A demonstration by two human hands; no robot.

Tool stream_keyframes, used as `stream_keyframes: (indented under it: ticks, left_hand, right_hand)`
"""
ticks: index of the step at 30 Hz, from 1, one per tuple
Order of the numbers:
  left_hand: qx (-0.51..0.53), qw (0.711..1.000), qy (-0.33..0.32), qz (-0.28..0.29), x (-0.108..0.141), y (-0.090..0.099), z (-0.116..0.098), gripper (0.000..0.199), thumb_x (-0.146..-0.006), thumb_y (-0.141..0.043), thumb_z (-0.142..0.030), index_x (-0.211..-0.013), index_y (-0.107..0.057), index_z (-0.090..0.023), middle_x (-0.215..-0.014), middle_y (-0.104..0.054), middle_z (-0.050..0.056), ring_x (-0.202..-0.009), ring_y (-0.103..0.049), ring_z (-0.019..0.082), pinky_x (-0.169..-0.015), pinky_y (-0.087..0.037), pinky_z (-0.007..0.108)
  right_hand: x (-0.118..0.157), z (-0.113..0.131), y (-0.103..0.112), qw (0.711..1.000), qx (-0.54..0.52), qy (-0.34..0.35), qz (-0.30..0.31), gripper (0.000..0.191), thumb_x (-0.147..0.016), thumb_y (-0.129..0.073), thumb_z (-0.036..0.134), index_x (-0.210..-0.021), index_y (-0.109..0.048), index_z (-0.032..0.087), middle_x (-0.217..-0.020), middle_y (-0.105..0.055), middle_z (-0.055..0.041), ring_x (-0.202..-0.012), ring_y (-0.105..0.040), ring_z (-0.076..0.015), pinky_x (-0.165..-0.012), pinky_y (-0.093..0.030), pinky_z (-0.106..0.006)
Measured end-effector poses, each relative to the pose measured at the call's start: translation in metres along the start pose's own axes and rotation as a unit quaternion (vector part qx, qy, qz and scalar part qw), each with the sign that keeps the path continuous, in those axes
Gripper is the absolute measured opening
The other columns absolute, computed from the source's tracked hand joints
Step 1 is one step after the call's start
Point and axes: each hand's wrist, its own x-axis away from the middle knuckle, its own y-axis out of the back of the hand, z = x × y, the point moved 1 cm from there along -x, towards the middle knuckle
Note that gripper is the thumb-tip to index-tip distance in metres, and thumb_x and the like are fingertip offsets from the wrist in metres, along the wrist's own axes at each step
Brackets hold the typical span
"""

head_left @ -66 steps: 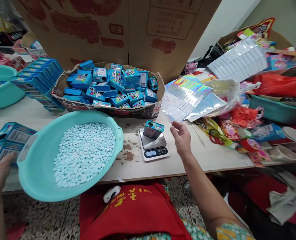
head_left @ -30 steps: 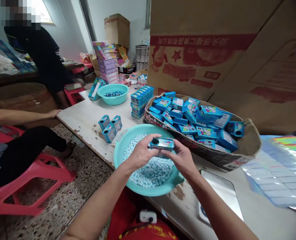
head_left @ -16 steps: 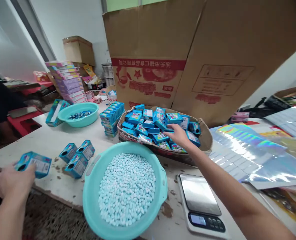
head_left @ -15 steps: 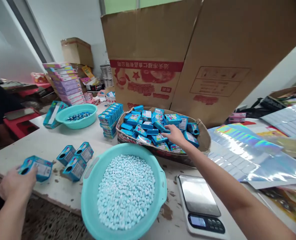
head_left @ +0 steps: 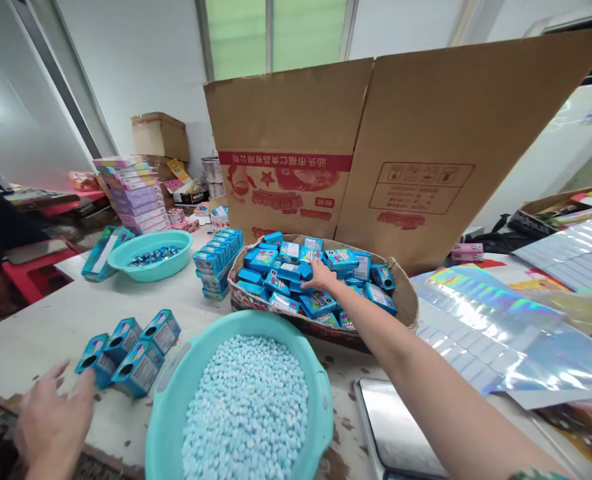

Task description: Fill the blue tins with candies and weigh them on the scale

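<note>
At the lower left, my left hand (head_left: 53,417) is open with its fingers apart, just beside a group of small blue candy boxes (head_left: 139,368). The boxes stand on the table with round holes in their upper ends. Farther forward, my right hand (head_left: 322,277) reaches into a low cardboard tray (head_left: 407,293) heaped with more blue boxes (head_left: 319,301). Its fingers are closed on one blue box (head_left: 305,270), partly hidden by the hand. In front of me stands a turquoise basin (head_left: 163,417) of pale blue candies (head_left: 246,407).
A digital scale (head_left: 396,427) lies under my right forearm. Stacked blue boxes (head_left: 216,263) stand left of the tray, near a smaller turquoise basin (head_left: 151,270) with shiny blue pieces. A large cardboard sheet (head_left: 296,113) rises behind; silvery sheets (head_left: 476,327) lie right.
My left hand has set its blue box down beside the others and let go. My right hand has closed on a box in the tray. The view has tilted up.
</note>
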Motion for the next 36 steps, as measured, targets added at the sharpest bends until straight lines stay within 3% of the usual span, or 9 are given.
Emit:
stream_keyframes:
  ticks: [3, 5, 8, 10, 15, 20, 24, 30, 36]
  left_hand:
    - [0.021, 0.997, -0.043, -0.056, 0.039, -0.013, -0.047, 0.036, -0.083, -0.047, -0.048, -0.108, -0.057, -0.023, -0.109, -0.062, 0.009, -0.098, -0.060, 0.029, -0.090, -0.047, 0.049]
    - [0.076, 0.982, -0.129, 0.114, 0.058, -0.040, -0.076, 0.038, -0.084, -0.047, -0.047, -0.109, -0.059, -0.020, -0.110, -0.065, 0.009, -0.100, -0.060, 0.026, -0.092, -0.047, 0.044]
    - [0.037, 0.885, -0.256, 0.388, 0.078, -0.089, -0.103, 0.043, -0.086, -0.047, -0.047, -0.116, -0.059, -0.020, -0.124, -0.060, 0.011, -0.118, -0.053, 0.027, -0.103, -0.039, 0.042]
    - [-0.028, 0.830, -0.291, 0.475, 0.087, -0.120, -0.111, 0.049, -0.085, -0.049, -0.048, -0.123, -0.057, -0.019, -0.130, -0.057, 0.013, -0.124, -0.047, 0.029, -0.106, -0.034, 0.042]
    - [-0.101, 0.848, -0.263, 0.450, 0.116, -0.171, -0.134, 0.062, -0.086, -0.043, -0.056, -0.131, -0.050, -0.015, -0.128, -0.051, 0.020, -0.121, -0.044, 0.036, -0.102, -0.030, 0.051]
    - [-0.066, 0.803, -0.281, 0.522, 0.157, -0.161, -0.157, 0.062, -0.083, -0.042, -0.063, -0.127, -0.053, -0.021, -0.119, -0.055, 0.015, -0.113, -0.050, 0.032, -0.095, -0.038, 0.043]
    - [-0.050, 0.763, -0.316, 0.562, 0.177, -0.128, -0.160, 0.048, -0.076, -0.054, -0.048, -0.114, -0.060, -0.019, -0.105, -0.058, 0.012, -0.095, -0.057, 0.029, -0.085, -0.042, 0.038]
    - [0.056, 0.815, -0.028, 0.576, 0.172, -0.102, -0.140, 0.016, -0.053, -0.069, -0.025, -0.066, -0.063, -0.020, -0.060, -0.052, 0.001, -0.073, -0.056, 0.023, -0.066, -0.041, 0.029]
    - [0.198, 0.813, 0.207, 0.507, 0.161, -0.103, -0.142, 0.022, -0.060, -0.068, -0.029, -0.078, -0.059, -0.019, -0.054, -0.047, -0.003, -0.045, -0.042, 0.010, -0.043, -0.028, 0.022]
  right_hand:
    - [0.009, -0.003, 0.000, 0.998, -0.044, 0.008, 0.040, 0.083, -0.048, -0.084, 0.023, -0.125, -0.054, 0.017, -0.133, -0.052, -0.0180, -0.123, -0.048, -0.0386, -0.100, -0.037, -0.049]
    - [0.020, -0.002, 0.002, 0.993, -0.089, 0.022, 0.078, 0.071, -0.044, -0.085, 0.019, -0.112, -0.063, 0.016, -0.118, -0.063, -0.0152, -0.113, -0.055, -0.0373, -0.096, -0.041, -0.046]
    - [0.050, 0.003, 0.014, 0.976, -0.177, 0.060, 0.110, 0.060, -0.049, -0.085, 0.025, -0.105, -0.066, 0.017, -0.097, -0.071, -0.0087, -0.095, -0.064, -0.0299, -0.086, -0.048, -0.040]
    - [0.078, 0.008, 0.028, 0.962, -0.234, 0.098, 0.102, 0.058, -0.059, -0.080, 0.036, -0.112, -0.062, 0.019, -0.098, -0.071, -0.0054, -0.091, -0.065, -0.0235, -0.082, -0.051, -0.035]
    - [0.154, 0.014, 0.048, 0.809, -0.574, 0.082, 0.102, 0.049, -0.064, -0.080, 0.037, -0.106, -0.059, 0.022, -0.097, -0.071, -0.0017, -0.089, -0.067, -0.0199, -0.081, -0.054, -0.035]
    - [0.187, 0.024, 0.038, 0.625, -0.762, -0.093, 0.141, 0.027, -0.075, -0.071, 0.035, -0.094, -0.062, 0.018, -0.081, -0.073, -0.0042, -0.078, -0.070, -0.0215, -0.075, -0.058, -0.037]
    - [0.198, 0.035, 0.032, 0.585, -0.774, -0.157, 0.184, 0.024, -0.075, -0.066, 0.017, -0.098, -0.060, 0.017, -0.080, -0.074, -0.0036, -0.074, -0.071, -0.0214, -0.069, -0.059, -0.037]
    - [0.210, 0.057, 0.011, 0.588, -0.790, -0.132, 0.109, 0.038, -0.058, -0.074, 0.006, -0.091, -0.060, 0.017, -0.080, -0.072, -0.0017, -0.071, -0.068, -0.0176, -0.070, -0.058, -0.031]
    - [0.231, 0.100, -0.037, 0.593, -0.796, -0.103, -0.061, 0.065, -0.056, -0.083, 0.022, -0.112, -0.050, 0.026, -0.085, -0.068, 0.0050, -0.077, -0.066, -0.0140, -0.079, -0.054, -0.031]
